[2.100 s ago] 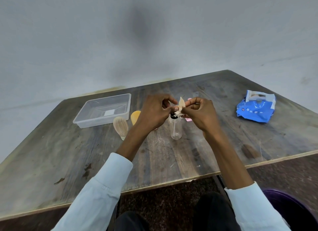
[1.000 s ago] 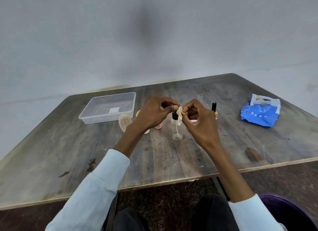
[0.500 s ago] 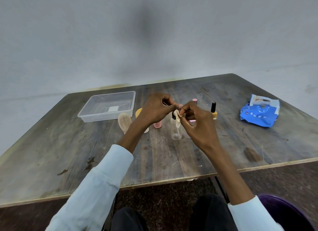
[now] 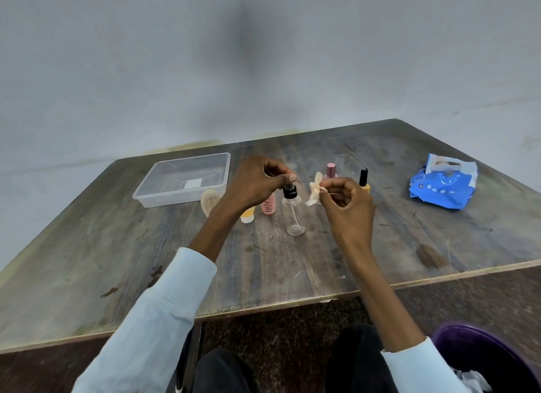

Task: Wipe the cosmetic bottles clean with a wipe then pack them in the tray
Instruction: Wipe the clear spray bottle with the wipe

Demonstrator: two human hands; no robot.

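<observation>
A clear spray bottle (image 4: 294, 217) with a black cap stands mid-table. My right hand (image 4: 347, 205) pinches a small crumpled beige wipe (image 4: 314, 189) just right of that cap. My left hand (image 4: 254, 182) hovers left of the cap, fingers curled and thumb and fingertip pressed together; nothing shows between them. A pink bottle (image 4: 268, 207) and a small orange bottle (image 4: 247, 216) stand partly hidden behind my left wrist. A pink-capped polish bottle (image 4: 331, 170) and a yellow polish bottle (image 4: 364, 180) with a black cap stand behind my right hand. The clear plastic tray (image 4: 187, 201) sits at the back left with no bottles in it.
A pale ribbed oval object (image 4: 209, 201) lies beside the tray's front right corner. A blue wipes pack (image 4: 442, 185) lies at the far right of the wooden table (image 4: 117, 261). A purple bin (image 4: 483, 360) stands on the floor at lower right.
Both hands pinched the wipe together over the spray bottle's cap. Now they have drawn apart; the wipe stays in my right hand and my left hand has let it go.
</observation>
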